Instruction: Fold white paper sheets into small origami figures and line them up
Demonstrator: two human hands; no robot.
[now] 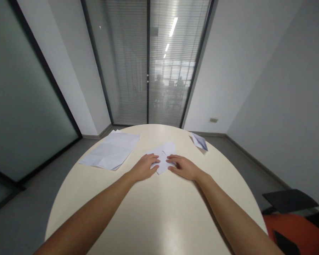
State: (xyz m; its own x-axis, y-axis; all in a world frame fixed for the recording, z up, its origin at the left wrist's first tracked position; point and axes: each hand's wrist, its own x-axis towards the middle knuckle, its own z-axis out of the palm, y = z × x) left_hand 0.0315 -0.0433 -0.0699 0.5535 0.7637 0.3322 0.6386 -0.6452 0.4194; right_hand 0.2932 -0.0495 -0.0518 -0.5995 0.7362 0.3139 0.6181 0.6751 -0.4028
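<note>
A white sheet of paper (162, 163), folded into a smaller pointed shape, lies on the table in front of me. One corner points towards me, and a crease or flap edge shows near its middle. My left hand (145, 167) rests on the paper's left side, fingers stretched out and thumb apart. On the right side, my right hand (184, 167) touches the paper with its fingertips, fingers slightly bent and spread from the thumb. The fingers of both hands cover parts of the paper's side edges.
The round cream table (159, 212) carries a stack of white paper sheets (113, 148) at the left. A separate folded paper piece (199, 142) stands near the right rim. Beyond the table are glass panels with blinds (130, 71). A red chair (295, 230) is at the lower right.
</note>
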